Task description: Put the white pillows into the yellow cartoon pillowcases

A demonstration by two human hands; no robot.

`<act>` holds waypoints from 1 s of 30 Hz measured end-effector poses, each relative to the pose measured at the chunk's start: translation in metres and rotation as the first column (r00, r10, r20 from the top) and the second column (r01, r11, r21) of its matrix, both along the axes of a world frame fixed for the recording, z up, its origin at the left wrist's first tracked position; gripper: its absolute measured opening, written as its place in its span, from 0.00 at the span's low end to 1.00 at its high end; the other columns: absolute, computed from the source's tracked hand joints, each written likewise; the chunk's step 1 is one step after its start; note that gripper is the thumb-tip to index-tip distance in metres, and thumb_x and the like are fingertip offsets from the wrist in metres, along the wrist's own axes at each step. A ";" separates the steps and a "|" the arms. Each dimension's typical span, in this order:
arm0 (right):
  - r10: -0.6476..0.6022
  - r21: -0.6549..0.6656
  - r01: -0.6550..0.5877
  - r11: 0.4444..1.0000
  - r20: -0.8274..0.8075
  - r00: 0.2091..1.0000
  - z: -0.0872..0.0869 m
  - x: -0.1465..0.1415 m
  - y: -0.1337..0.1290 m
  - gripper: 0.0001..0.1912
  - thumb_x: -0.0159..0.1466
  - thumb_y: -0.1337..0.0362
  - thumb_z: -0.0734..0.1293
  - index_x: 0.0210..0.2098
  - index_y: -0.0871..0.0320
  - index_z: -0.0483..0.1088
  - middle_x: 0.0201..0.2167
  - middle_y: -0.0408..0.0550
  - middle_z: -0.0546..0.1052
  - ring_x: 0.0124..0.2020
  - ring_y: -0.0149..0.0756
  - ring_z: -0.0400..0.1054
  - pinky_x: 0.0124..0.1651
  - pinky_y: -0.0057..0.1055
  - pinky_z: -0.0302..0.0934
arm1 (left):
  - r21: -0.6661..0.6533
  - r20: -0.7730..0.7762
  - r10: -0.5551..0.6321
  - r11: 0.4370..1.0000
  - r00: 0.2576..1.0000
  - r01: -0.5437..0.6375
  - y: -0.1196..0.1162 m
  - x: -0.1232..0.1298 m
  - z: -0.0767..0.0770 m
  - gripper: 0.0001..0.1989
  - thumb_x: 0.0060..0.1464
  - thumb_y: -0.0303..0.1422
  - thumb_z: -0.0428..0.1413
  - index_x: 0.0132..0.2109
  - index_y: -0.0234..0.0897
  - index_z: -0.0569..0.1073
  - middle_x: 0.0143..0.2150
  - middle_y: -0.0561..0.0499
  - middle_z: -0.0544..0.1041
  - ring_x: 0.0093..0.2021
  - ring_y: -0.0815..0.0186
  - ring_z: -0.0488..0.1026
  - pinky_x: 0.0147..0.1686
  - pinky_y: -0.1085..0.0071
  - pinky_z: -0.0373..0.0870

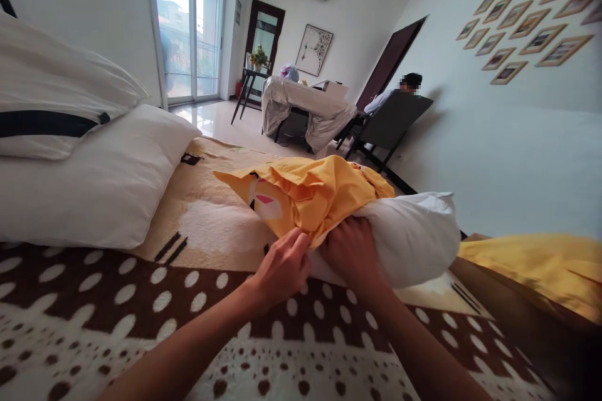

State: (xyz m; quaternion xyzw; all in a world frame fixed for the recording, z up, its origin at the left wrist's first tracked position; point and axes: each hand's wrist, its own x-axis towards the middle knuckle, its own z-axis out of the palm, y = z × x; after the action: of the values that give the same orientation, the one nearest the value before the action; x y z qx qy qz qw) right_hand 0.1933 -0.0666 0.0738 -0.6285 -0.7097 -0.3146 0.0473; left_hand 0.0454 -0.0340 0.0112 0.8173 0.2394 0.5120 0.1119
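A yellow pillowcase (pixel 324 188) with a printed pattern lies bunched on the bed, partly drawn over a white pillow (pixel 416 235). The pillow's bare end sticks out to the right. My left hand (pixel 285 263) pinches the near edge of the pillowcase opening. Just beside it, my right hand (pixel 352 247) grips the white pillow at the mouth of the case; its fingertips are hidden under the cloth. Beneath both hands is a brown and cream patterned blanket (pixel 197 319).
Several white pillows (pixel 94 182) are piled at the left. Another yellow cloth (pixel 540 263) lies at the right edge. Beyond the bed stand a covered table (pixel 301 97) and a chair (pixel 392 119) with a person (pixel 380 100) seated. A glass door (pixel 188 31) is at the back left.
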 end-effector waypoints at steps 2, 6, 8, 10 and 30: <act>0.017 0.076 -0.019 0.997 0.022 1.000 -0.003 0.011 -0.002 0.10 0.60 0.63 0.64 0.26 0.59 0.73 0.29 0.54 0.76 0.36 0.46 0.66 0.41 0.41 0.50 | 0.109 -0.097 0.040 0.994 0.994 -0.029 0.003 0.004 -0.008 0.10 0.51 0.19 0.48 0.39 0.35 0.66 0.36 0.47 0.70 0.37 0.63 0.67 0.38 0.69 0.68; 0.115 0.266 -0.117 0.957 0.022 0.993 -0.015 0.024 -0.011 0.10 0.62 0.62 0.62 0.29 0.60 0.72 0.31 0.55 0.75 0.40 0.47 0.67 0.46 0.42 0.55 | 0.286 -0.146 0.265 0.934 0.953 -0.216 0.028 -0.001 -0.029 0.04 0.57 0.24 0.51 0.38 0.36 0.69 0.35 0.48 0.72 0.39 0.60 0.67 0.42 0.62 0.68; 0.217 0.363 -0.198 0.911 -0.012 0.976 -0.022 0.026 -0.015 0.11 0.63 0.61 0.62 0.31 0.62 0.71 0.32 0.56 0.76 0.40 0.45 0.67 0.48 0.41 0.58 | 0.269 -0.157 0.329 0.921 0.931 -0.280 0.040 -0.006 -0.037 0.04 0.56 0.25 0.52 0.33 0.36 0.69 0.33 0.48 0.72 0.39 0.60 0.68 0.41 0.63 0.68; 0.344 0.441 -0.296 0.847 -0.032 0.938 -0.028 0.026 -0.020 0.09 0.62 0.62 0.64 0.35 0.63 0.70 0.34 0.57 0.76 0.41 0.44 0.68 0.48 0.39 0.60 | 0.262 -0.146 0.323 0.924 0.935 -0.278 0.044 -0.009 -0.042 0.07 0.55 0.25 0.53 0.29 0.36 0.69 0.32 0.48 0.72 0.38 0.61 0.68 0.38 0.66 0.68; 0.400 0.665 -0.202 0.719 -0.158 0.903 0.003 -0.062 -0.085 0.25 0.56 0.58 0.72 0.49 0.61 0.64 0.40 0.54 0.69 0.45 0.46 0.65 0.46 0.44 0.63 | 0.413 0.469 0.097 0.855 0.878 -0.314 -0.002 -0.045 0.051 0.11 0.50 0.17 0.53 0.27 0.36 0.62 0.23 0.54 0.61 0.30 0.68 0.63 0.29 0.72 0.62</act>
State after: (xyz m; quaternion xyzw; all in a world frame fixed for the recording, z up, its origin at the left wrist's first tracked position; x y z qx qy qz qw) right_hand 0.1314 -0.1516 0.0766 -0.4889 -0.6400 -0.4270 0.4110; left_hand 0.0001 -0.0358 0.0618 0.6541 0.1632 0.7319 -0.0995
